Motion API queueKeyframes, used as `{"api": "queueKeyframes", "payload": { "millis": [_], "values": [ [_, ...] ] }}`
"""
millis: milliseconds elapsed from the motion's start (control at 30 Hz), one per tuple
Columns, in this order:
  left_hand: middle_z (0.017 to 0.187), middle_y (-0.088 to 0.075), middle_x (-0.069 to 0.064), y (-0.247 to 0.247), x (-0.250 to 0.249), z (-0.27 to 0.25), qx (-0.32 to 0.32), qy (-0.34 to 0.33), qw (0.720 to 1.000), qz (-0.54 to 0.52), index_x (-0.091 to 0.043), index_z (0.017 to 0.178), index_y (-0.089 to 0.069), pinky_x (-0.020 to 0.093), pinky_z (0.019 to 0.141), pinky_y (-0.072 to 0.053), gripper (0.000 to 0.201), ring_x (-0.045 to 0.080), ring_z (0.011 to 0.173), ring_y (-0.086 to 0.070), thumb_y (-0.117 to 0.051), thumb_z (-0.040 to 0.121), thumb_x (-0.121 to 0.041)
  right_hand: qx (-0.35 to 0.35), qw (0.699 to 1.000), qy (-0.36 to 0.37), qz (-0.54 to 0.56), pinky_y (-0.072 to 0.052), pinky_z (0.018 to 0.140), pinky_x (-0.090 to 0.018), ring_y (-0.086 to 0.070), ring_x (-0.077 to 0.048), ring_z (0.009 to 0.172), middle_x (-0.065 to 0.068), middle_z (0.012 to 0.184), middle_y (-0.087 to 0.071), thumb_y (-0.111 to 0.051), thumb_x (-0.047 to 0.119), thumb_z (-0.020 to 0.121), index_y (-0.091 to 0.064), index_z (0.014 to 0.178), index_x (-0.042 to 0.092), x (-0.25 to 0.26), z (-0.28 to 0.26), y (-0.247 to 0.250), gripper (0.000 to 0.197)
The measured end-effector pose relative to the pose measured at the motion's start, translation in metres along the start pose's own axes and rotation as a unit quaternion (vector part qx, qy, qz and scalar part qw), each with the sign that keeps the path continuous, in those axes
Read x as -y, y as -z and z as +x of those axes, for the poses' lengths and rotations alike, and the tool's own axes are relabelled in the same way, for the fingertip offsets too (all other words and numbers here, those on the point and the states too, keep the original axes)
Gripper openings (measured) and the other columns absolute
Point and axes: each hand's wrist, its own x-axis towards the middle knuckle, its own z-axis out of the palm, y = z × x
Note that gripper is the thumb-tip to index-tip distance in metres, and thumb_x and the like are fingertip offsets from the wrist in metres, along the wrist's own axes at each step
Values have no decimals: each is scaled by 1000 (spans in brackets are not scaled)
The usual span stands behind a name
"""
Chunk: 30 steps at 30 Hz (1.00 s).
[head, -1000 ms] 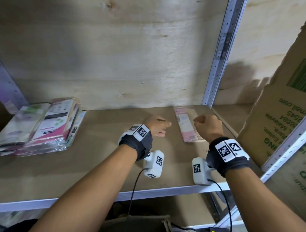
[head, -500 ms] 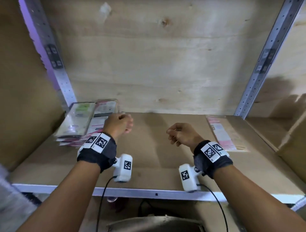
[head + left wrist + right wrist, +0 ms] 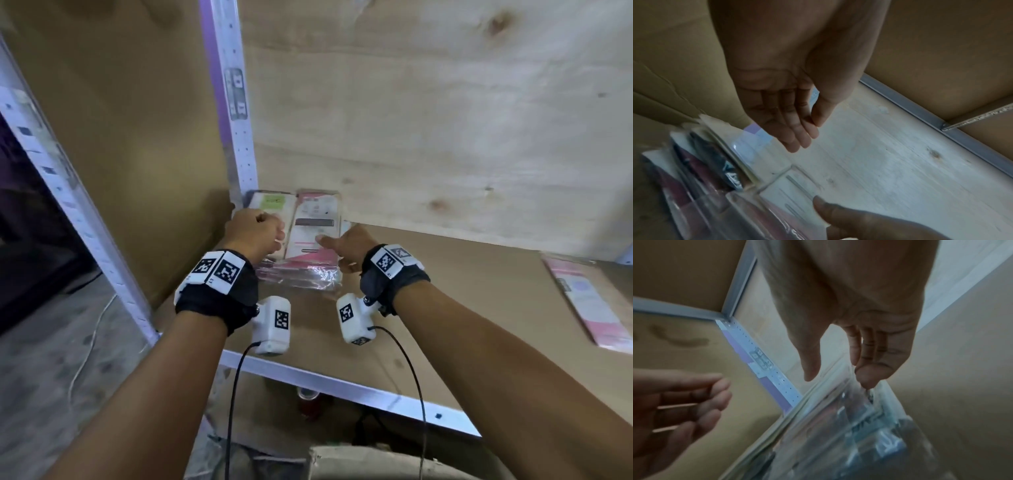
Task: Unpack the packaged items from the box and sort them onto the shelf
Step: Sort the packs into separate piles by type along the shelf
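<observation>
A stack of plastic-wrapped packages lies in the back left corner of the shelf board. My left hand hovers over the stack's left side; the left wrist view shows its fingers straight and together, holding nothing. My right hand is at the stack's right edge. In the right wrist view its fingertips touch the clear wrapping of the stack while the thumb sticks out free. A single pink package lies flat at the shelf's right end.
A metal upright stands just behind the stack, with a brown side panel to its left. Plywood closes the back. The shelf's metal front rail runs below my wrists. A cardboard box edge shows underneath.
Both hands and my view have swung left, away from the single pink package and over to the stack in the left corner. The loosely curled fingers have straightened.
</observation>
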Motion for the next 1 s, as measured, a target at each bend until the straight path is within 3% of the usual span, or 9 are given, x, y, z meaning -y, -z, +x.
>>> {"api": "queueKeyframes", "payload": {
  "millis": [67, 300, 400, 500, 600, 700, 767, 867, 1000],
  "values": [
    [70, -69, 8, 7, 2, 1, -4, 9, 1000, 2, -10, 75, -67, 25, 51, -48, 19, 19, 53, -60, -60, 92, -12, -7, 999, 0, -42, -37, 40, -20, -49, -17, 47, -5, 67, -58, -79, 31, 82, -64, 95, 3, -2, 5, -9, 35],
    [74, -66, 9, 2, 3, -9, 27, 2, 999, 35, -4, 88, -67, 20, 45, -50, 19, 20, 54, -58, -51, 97, -3, 0, 1000, 9, -9, -42, 51, -28, -51, -19, 59, -13, 82, -61, -72, 13, 86, -62, 89, 2, -23, -13, 4, 15],
    [97, -68, 14, -12, 3, -17, 85, -50, 986, 131, -6, 116, -65, 37, 75, -59, 34, 27, 78, -60, -49, 90, 9, 2, 993, 19, 114, -37, 43, -23, -50, -15, 50, -11, 77, -62, -67, 1, 89, -60, 81, 7, -33, -31, 21, 12],
    [128, -56, 10, -31, -3, -31, 140, -124, 938, 291, -24, 135, -57, 36, 102, -48, 56, 25, 114, -56, -65, 86, 1, 12, 981, 26, 193, -36, 44, -22, -55, -11, 47, -7, 78, -67, -63, -2, 90, -63, 95, 5, -39, -57, 46, 8],
    [138, -46, 9, -55, -11, -47, 146, -193, 903, 355, -35, 132, -59, 40, 114, -33, 57, 30, 132, -40, -74, 83, -9, 6, 963, 36, 265, -37, 47, -21, -51, -13, 56, -8, 84, -67, -65, 2, 90, -69, 95, 8, -46, -83, 76, 9],
    [131, -57, 6, -77, -22, -64, 139, -280, 899, 305, -31, 120, -69, 38, 110, -34, 42, 29, 127, -42, -72, 84, -8, -7, 945, 46, 323, -36, 54, -23, -54, -12, 53, -5, 84, -66, -67, 9, 90, -68, 101, 11, -55, -104, 106, 11],
    [104, -65, 3, -90, -34, -75, 117, -342, 895, 260, -28, 98, -74, 33, 91, -40, 12, 23, 103, -53, -72, 88, -23, -8, 938, 45, 342, -37, 55, -24, -57, -14, 55, -8, 91, -68, -66, 19, 92, -62, 106, 12, -61, -115, 126, 16],
    [62, -46, -2, -112, -47, -87, 95, -397, 889, 209, -23, 60, -51, 31, 62, -25, 37, 18, 63, -40, -69, 90, -35, 10, 923, 55, 381, -38, 57, -25, -58, -18, 64, -10, 92, -73, -57, 41, 96, -58, 103, 12, -70, -130, 153, 30],
    [70, -65, 9, -139, -56, -98, 127, -370, 916, 86, -13, 91, -73, 29, 62, -42, 29, 19, 62, -49, -65, 90, -40, 6, 903, 77, 423, -37, 58, -26, -53, -18, 64, -5, 79, -64, -50, 50, 97, -59, 101, 13, -87, -146, 177, 39]
  ]
}}
